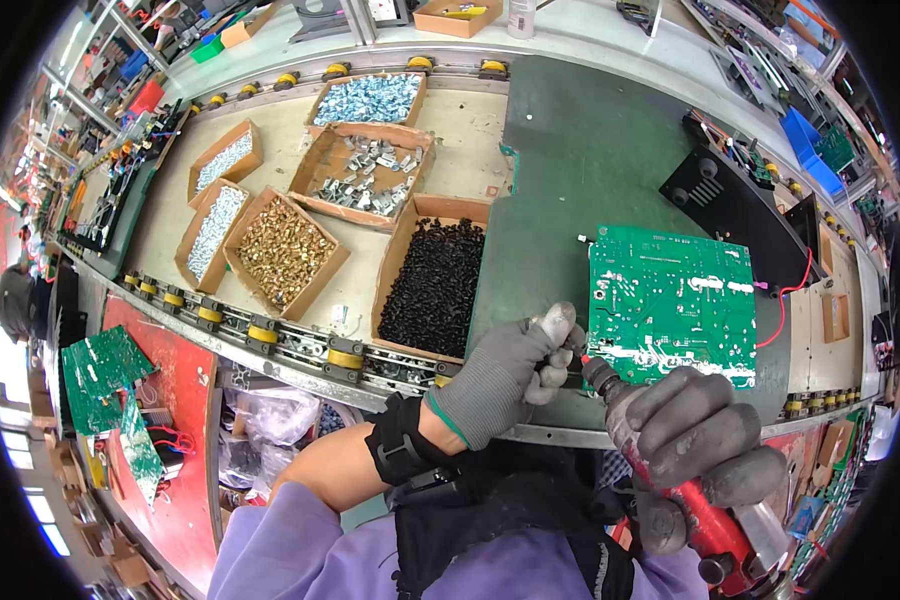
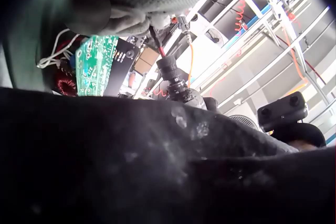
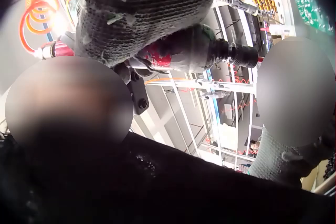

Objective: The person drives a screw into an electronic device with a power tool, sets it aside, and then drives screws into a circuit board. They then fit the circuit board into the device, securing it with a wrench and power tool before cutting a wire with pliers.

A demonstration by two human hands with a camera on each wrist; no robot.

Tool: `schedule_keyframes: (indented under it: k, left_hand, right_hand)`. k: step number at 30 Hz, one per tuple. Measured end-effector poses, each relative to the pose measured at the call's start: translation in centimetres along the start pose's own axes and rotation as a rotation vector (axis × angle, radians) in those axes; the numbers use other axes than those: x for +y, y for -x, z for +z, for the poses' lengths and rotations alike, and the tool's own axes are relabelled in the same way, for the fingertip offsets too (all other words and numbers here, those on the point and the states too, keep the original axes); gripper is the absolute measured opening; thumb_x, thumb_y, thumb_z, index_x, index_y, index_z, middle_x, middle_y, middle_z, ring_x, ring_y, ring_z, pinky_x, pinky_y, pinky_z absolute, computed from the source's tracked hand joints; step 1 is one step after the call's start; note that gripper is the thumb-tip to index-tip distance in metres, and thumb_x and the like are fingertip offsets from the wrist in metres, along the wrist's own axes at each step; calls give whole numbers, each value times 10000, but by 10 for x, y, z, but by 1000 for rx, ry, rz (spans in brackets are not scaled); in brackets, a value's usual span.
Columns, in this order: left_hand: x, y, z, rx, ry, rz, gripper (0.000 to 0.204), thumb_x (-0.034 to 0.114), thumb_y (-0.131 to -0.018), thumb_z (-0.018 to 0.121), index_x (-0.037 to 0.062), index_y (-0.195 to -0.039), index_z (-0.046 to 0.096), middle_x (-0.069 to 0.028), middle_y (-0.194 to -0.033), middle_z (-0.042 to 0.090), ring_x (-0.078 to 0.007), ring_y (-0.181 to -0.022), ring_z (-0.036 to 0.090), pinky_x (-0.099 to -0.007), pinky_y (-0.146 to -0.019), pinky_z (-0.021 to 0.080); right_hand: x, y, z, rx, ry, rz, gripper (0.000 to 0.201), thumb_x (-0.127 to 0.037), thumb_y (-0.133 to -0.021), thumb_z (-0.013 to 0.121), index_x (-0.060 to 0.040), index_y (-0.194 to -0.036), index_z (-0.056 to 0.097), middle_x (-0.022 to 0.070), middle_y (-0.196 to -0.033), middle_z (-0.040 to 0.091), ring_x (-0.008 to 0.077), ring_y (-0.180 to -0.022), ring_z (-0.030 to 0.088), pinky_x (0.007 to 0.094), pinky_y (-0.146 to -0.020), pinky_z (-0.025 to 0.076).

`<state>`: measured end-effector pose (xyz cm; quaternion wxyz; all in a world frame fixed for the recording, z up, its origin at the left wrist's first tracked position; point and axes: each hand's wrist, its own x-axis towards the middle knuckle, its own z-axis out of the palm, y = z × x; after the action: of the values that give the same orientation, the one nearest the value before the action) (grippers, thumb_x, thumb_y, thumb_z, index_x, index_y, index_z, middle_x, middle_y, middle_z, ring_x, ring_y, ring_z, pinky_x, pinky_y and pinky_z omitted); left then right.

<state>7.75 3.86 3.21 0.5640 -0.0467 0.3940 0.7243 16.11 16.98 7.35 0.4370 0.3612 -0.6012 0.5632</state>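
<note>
I see a person working at a green table top (image 1: 590, 140). Make the left hand (image 1: 510, 375) the middle of the clock, and the right hand (image 1: 690, 435) sits between 3 and 4 o'clock. Both hands have grey gloves on. The right fingers are curled round a red driver (image 1: 705, 525), and its dark nose (image 1: 598, 376) points to 11 o'clock, right up to the left fingers. The left hand is mostly closed, and its fingertips pinch a small dark piece (image 2: 154, 37) at the end of the driver. I cannot tell just what that piece is.

A green circuit board (image 1: 670, 305) lies on the table top at 2 o'clock, near both hands, with white blobs facing up. The right knuckles are in front of its low edge; I cannot tell if they touch it. Farther out at 2 o'clock is a black plate (image 1: 720, 205), just beside the board, with a red wire (image 1: 798, 285) near it.

At 11 o'clock, close to the left hand, little black bits (image 1: 435, 285) fill a box. Behind them are bent metal clips (image 1: 375, 160). Gold bits (image 1: 280, 245) sit at 10 o'clock.
</note>
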Motion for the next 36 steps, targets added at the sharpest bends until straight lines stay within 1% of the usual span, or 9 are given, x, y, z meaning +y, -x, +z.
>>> schedule_keyframes:
  k: [9, 15, 21, 22, 25, 27, 29, 31, 36]
  left_hand:
    - [-9, -12, -5, -74, 54, 160, 331, 387, -1019, 486, 62, -970, 523, 56, -675, 377, -34, -547, 286, -190, -481, 232]
    - [-10, -22, -24, -311, 78, 48, 353, 416, -989, 537, 63, -990, 537, -3, -768, 489, -64, -601, 413, -186, -489, 317]
    - [10, -11, -21, -272, -271, -14, 450, 482, -964, 553, 45, -1057, 596, 7, -816, 565, -36, -620, 476, -172, -464, 360]
    - [20, -9, -24, -274, -271, -12, 450, 482, -964, 553, 45, -1057, 596, 7, -816, 565, -36, -620, 476, -172, -464, 360]
    - [75, -27, -51, -114, -594, 163, 498, 516, -933, 567, 50, -1100, 620, -10, -805, 617, -22, -553, 510, -171, -416, 381]
    - [136, -50, -83, 383, -927, 252, 358, 380, -893, 630, 39, -1002, 650, -36, -630, 625, -76, -505, 585, -202, -424, 430]
    - [183, -87, -157, 716, -1324, 534, 314, 319, -883, 627, 22, -979, 659, -174, -909, 685, -281, -856, 680, -390, -767, 541]
    - [216, -103, -191, 921, -1590, 532, 283, 319, -886, 613, 104, -1055, 685, -196, -927, 682, -290, -934, 670, -391, -859, 515]
    - [233, -131, -202, 919, -2023, 333, 232, 235, -891, 601, 182, -1092, 703, -165, -1135, 641, -303, -1075, 628, -398, -904, 512]
  right_hand:
    - [5, 14, 10, 143, 76, -84, 453, -351, -802, 778, -142, -1074, 482, 16, -895, 487, 153, -755, 468, 287, -622, 420]
    - [-11, 15, 9, 222, 122, 13, 397, -341, -796, 761, -161, -1018, 486, 0, -867, 455, 148, -731, 434, 296, -624, 383]
    - [-23, 15, 8, 167, 195, 144, 368, -348, -810, 734, -154, -968, 465, -2, -849, 413, 158, -759, 421, 297, -635, 378]
    - [-24, 13, 18, 325, 235, 188, 367, -336, -809, 735, -154, -959, 454, -3, -839, 409, 163, -759, 419, 294, -639, 382]
    - [-21, 5, 2, 404, 247, 111, 297, -276, -835, 693, -168, -1020, 488, 4, -831, 428, 184, -744, 435, 332, -644, 400]
    - [-23, 1, -18, 324, 224, -13, 261, -227, -861, 650, -181, -1089, 533, 12, -834, 451, 201, -730, 452, 374, -645, 413]
    - [-38, 3, -28, 263, 331, 103, 282, -242, -847, 642, -196, -1106, 541, 7, -807, 441, 202, -708, 439, 386, -630, 406]
    - [-42, -1, -22, 300, 411, 167, 264, -237, -830, 642, -205, -1074, 545, 4, -806, 429, 199, -705, 425, 385, -623, 395]
    - [-35, -3, -8, 415, 458, 159, 288, -228, -793, 712, -175, -869, 439, -6, -786, 408, 191, -691, 413, 366, -607, 382]
